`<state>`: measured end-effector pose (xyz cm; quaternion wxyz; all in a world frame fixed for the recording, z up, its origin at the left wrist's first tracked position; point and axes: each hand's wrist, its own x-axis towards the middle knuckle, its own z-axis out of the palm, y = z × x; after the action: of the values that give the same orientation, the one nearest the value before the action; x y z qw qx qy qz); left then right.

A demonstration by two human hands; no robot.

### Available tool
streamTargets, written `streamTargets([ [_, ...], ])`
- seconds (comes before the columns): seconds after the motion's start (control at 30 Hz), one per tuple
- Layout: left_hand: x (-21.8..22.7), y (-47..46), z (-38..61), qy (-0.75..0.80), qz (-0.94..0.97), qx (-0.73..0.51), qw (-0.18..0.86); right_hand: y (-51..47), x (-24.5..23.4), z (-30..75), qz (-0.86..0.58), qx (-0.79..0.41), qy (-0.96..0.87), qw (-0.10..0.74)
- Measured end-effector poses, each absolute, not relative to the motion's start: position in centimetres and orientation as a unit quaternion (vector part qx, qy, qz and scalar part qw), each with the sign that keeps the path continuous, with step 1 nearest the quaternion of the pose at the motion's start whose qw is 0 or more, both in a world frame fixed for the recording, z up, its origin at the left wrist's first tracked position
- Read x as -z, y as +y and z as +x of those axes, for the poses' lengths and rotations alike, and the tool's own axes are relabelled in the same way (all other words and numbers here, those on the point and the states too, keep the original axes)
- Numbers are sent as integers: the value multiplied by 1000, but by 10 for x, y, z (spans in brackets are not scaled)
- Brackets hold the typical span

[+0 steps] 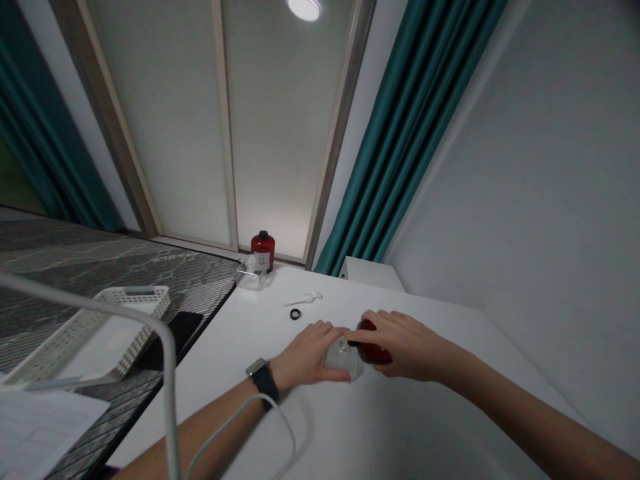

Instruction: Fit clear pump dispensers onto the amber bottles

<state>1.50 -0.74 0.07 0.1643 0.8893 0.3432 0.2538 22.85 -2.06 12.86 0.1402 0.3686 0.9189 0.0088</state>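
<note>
My left hand (309, 352), with a dark watch on its wrist, is closed round a small clear container (343, 359) resting on the white table (450, 413). My right hand (407, 345) grips a dark red bottle (373, 350), tipped on its side with its neck against the clear container. The two hands meet at the middle of the table. Fingers hide most of both objects.
At the table's far edge stand a second red bottle with a black cap (263, 249) and a clear box (251, 275). A white pump head (305, 299) and a black ring (295, 314) lie nearby. A white basket (100, 330) sits to the left, and a white cable (167, 373) crosses the foreground.
</note>
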Motion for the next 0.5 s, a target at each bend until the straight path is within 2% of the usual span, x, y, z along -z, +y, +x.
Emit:
streamTargets([
  [0.5, -2, -8, 14, 343, 888, -249, 179, -20, -129, 230, 369, -8, 919, 135],
])
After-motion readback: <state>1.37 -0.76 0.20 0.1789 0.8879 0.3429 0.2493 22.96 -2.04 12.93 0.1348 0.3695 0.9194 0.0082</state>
